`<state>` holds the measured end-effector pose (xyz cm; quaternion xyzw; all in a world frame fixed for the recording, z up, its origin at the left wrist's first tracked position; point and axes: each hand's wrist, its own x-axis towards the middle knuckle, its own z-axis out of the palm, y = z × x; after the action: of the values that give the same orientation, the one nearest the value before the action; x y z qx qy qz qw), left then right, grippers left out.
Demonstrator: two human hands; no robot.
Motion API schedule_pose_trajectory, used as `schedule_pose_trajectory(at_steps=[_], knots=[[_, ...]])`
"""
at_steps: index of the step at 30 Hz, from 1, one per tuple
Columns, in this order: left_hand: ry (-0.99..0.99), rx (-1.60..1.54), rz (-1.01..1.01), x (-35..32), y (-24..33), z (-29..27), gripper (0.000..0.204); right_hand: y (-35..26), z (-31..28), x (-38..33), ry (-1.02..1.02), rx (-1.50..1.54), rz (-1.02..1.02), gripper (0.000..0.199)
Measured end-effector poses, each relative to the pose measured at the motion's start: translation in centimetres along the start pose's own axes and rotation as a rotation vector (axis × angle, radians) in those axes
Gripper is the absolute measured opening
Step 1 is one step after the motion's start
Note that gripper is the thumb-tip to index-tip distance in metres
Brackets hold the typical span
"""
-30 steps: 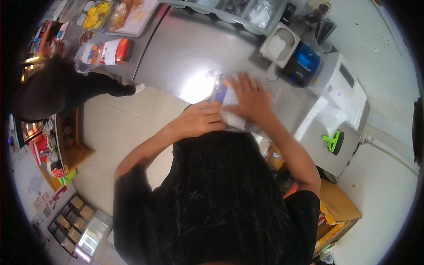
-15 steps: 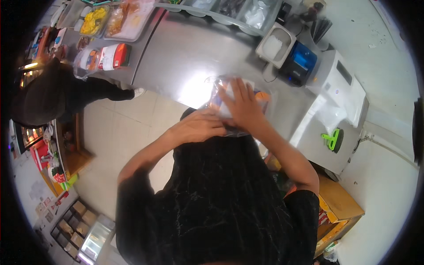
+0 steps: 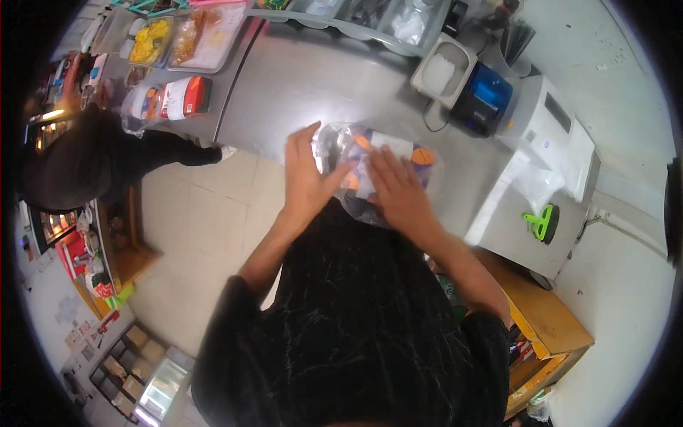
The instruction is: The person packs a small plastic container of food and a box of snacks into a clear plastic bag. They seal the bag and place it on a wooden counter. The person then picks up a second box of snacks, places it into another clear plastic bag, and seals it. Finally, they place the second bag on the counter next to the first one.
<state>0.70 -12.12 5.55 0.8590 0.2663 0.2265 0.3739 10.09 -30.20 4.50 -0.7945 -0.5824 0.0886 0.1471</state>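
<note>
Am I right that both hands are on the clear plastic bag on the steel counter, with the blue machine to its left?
Not quite. The head view shows the left hand and right hand on the clear plastic bag on the steel counter, but the blue machine sits to its right.

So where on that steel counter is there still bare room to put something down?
The widest bare patch of the steel counter lies between the food trays and the white tub. Near the clear bag under the left hand and right hand it is crowded, with the blue device close by.
</note>
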Motion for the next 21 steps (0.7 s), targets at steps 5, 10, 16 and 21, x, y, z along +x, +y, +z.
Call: schedule_pose_trajectory(at_steps=[5, 10, 16, 21], knots=[[-0.219, -0.193, -0.311, 0.5, 0.4, -1.4, 0.03, 1.6, -1.9, -1.4, 0.191, -0.033, 0.083, 0.053], [-0.409, -0.415, -0.427, 1.0, 0.5, -3.8, 0.018, 3.4, -5.6, -2.4, -0.026, -0.315, 0.131, 0.052], [-0.486, -0.664, -0.419, 1.3, 1.4, -5.3, 0.017, 6.2, -7.0, -3.6, -0.04, -0.419, -0.033, 0.038], [-0.469, -0.82, -0.344, 0.8, 3.0, -4.7, 0.013, 5.3, -10.7, -2.7, 0.32, -0.016, -0.068, 0.024]])
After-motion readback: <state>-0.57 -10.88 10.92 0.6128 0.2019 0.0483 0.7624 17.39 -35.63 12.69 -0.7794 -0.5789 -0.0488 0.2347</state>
